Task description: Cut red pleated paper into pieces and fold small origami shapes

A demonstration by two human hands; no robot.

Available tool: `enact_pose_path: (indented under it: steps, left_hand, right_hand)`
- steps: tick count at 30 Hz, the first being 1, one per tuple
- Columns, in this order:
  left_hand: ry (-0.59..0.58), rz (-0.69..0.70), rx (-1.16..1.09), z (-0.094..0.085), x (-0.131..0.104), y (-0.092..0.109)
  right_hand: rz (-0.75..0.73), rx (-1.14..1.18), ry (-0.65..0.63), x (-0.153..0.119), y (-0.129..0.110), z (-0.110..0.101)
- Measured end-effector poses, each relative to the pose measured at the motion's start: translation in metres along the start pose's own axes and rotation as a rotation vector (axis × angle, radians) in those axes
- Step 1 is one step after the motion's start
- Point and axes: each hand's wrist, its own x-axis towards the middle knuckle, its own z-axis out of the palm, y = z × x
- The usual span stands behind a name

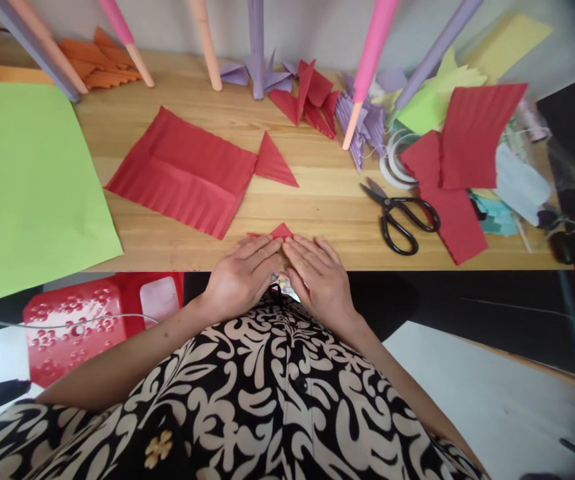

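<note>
A: What is lying around the hands?
B: A light green sheet (32, 193) is covering the tabletop (312, 207) at the left of the frame. Rolled-paper sticks (256, 53) are crossing the top, partly hiding the folded purple papers (365, 127). Black-handled scissors (400, 213) are lying open right of centre, with white tape rolls (395, 160) resting just above them.

A: How many of each are you counting?
B: I'm seeing 8 sticks, 1 pair of scissors and 1 green sheet. Left of centre, 1 large red crepe sheet (182, 173) is lying with 1 red triangle (275, 162) touching its right corner. Another 2 red crepe pieces (480, 140) are overlapping at the right, and 1 folded red cluster (312, 97) is sitting at upper centre.

A: And the 2 hands?
B: They are meeting at the table's near edge, at the centre of the frame. The left hand (242, 277) is lying flat, its fingers running close together; I can't tell how its thumb is sitting. The right hand (322, 280) is stretching its fingers slightly apart, its thumb angling away below them. Both sets of fingertips are touching a small folded red paper (282, 231), whose peak is showing just above them; the hands are hiding the rest.
</note>
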Motion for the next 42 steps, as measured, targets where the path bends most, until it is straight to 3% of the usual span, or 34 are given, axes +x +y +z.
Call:
enact_pose_path:
  steps: [6,13,23,29,35,38,42]
  left_hand:
    - [0.053,-0.049,0.006,-0.010,-0.007,-0.005]
    - [0.008,-0.081,-0.037,-0.013,-0.006,-0.002]
    - [0.012,-0.064,0.034,-0.012,-0.006,0.005]
    - [-0.080,-0.098,-0.007,-0.020,0.004,0.004]
    - [-0.155,-0.196,-0.212,-0.034,0.026,0.001]
    - [-0.186,-0.218,-0.250,-0.033,0.035,-0.009]
    - [-0.189,-0.155,-0.095,-0.023,0.040,-0.025]
  right_hand:
    - [0.036,0.014,0.036,-0.004,0.005,0.005]
    - [0.063,0.004,0.005,-0.007,0.006,0.007]
    - [0.066,-0.010,0.149,-0.014,-0.003,0.013]
    - [0.057,-0.027,0.016,-0.004,-0.001,-0.002]
    - [0.064,0.123,-0.138,0.013,0.007,-0.024]
    - [0.082,0.116,-0.188,0.023,0.016,-0.024]
    - [0.088,0.014,-0.170,0.031,0.027,-0.012]
